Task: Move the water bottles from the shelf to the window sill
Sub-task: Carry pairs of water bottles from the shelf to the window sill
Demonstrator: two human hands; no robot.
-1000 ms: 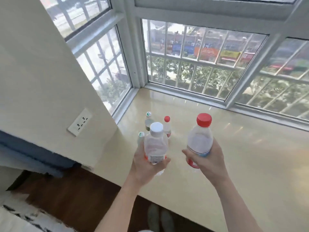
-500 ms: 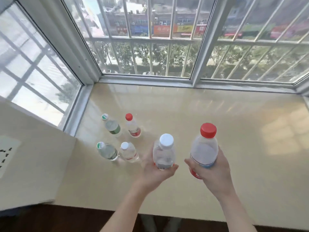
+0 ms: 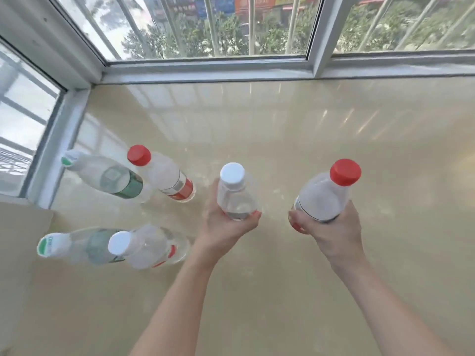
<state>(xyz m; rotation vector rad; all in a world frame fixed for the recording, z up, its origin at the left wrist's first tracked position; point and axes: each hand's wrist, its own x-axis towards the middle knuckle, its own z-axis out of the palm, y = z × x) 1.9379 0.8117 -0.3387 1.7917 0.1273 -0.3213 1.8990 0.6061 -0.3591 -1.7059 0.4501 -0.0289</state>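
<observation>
My left hand point(image 3: 226, 227) grips a clear white-capped bottle point(image 3: 235, 194) upright over the beige window sill point(image 3: 282, 129). My right hand point(image 3: 331, 229) grips a larger red-capped bottle point(image 3: 326, 194), also upright, to its right. Several bottles stand on the sill at the left: a green-labelled bottle point(image 3: 108, 178) and a red-capped bottle point(image 3: 164, 173) at the back, another green-labelled bottle point(image 3: 77, 245) and a white-capped bottle point(image 3: 144, 245) nearer me. Whether the held bottles touch the sill I cannot tell.
Window frames point(image 3: 205, 70) with outer bars close the sill at the back and the left side point(image 3: 56, 142). A beige wall point(image 3: 15, 278) bounds the near left. The sill stretches bare to the right and toward me.
The view has closed in on the sill and tilted down. Both hands, still holding their bottles, have moved forward to beside the standing bottles.
</observation>
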